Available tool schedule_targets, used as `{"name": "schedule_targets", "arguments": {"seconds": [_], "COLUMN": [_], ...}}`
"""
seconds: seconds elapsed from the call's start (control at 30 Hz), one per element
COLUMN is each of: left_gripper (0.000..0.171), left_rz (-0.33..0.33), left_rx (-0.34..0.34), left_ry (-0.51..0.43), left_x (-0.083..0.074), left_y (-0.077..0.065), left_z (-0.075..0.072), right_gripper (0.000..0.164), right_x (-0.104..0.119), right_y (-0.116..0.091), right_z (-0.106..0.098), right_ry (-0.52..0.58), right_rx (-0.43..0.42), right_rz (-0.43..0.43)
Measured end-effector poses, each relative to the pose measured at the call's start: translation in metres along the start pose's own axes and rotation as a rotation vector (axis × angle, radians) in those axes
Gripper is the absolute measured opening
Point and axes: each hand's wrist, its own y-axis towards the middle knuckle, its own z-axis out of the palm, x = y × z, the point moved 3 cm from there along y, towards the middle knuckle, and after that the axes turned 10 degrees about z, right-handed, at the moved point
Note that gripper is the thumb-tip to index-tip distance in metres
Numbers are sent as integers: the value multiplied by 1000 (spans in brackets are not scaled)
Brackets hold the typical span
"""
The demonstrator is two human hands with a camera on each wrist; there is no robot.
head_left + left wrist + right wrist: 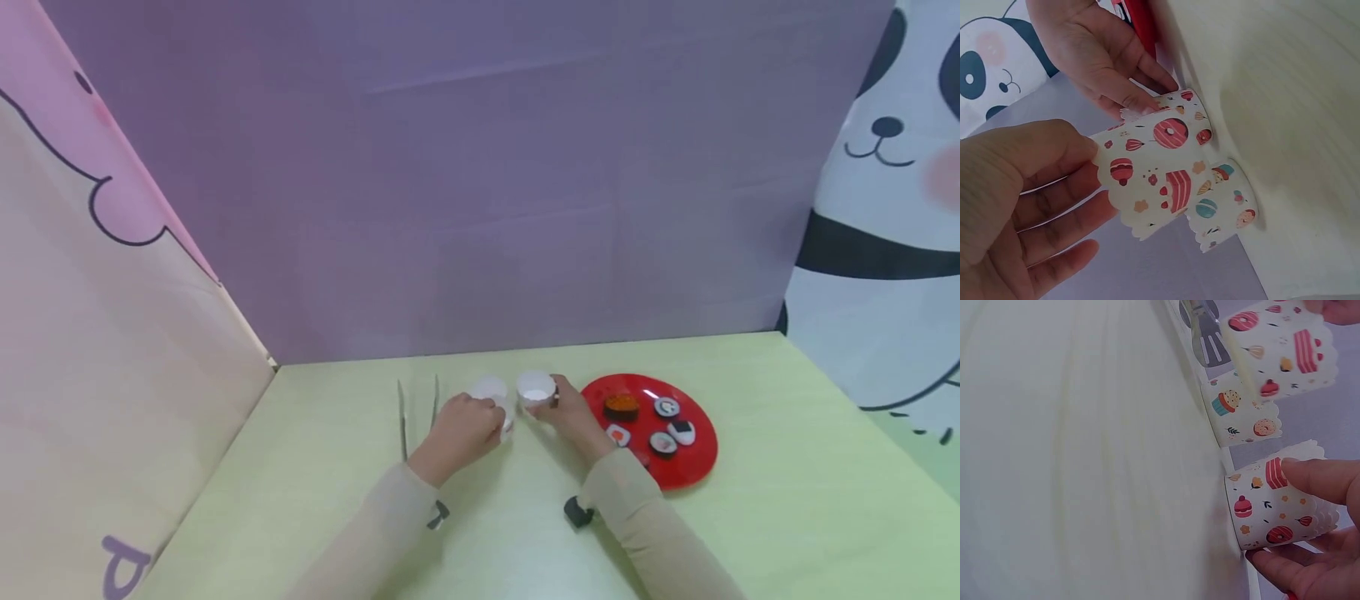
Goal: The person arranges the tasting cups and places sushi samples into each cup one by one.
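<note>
My left hand pinches the rim of a white paper baking cup printed with red cakes and doughnuts. The cup is lifted off the table and tilted; its underside is hard to see. A second baking cup with a similar red print stands on the table, gripped by my right hand between thumb and fingers. Behind the lifted cup stands a third baking cup, with blue and red treats on it, touched by neither hand. In the head view the lifted cup partly covers it.
A red plate of small sushi pieces lies right of my right hand, partly hidden by that forearm. Left of my left hand lie two thin utensils; a slotted turner shows in the right wrist view. A purple backdrop closes the table's far edge.
</note>
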Motion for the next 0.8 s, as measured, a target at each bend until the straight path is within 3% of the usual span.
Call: {"name": "schedule_targets", "arguments": {"seconds": [0.27,0.8], "left_gripper": [10,11], "left_rz": [-21,-29], "left_rx": [90,100], "left_ry": [-65,-133], "left_x": [1,1], "left_y": [-7,-13], "left_z": [9,15], "right_gripper": [62,61], "right_x": [-1,-1], "right_y": [-1,-1], "right_z": [1,1], "right_ry": [-3,0], "right_rx": [-12,-17], "right_rz": [2,-6]}}
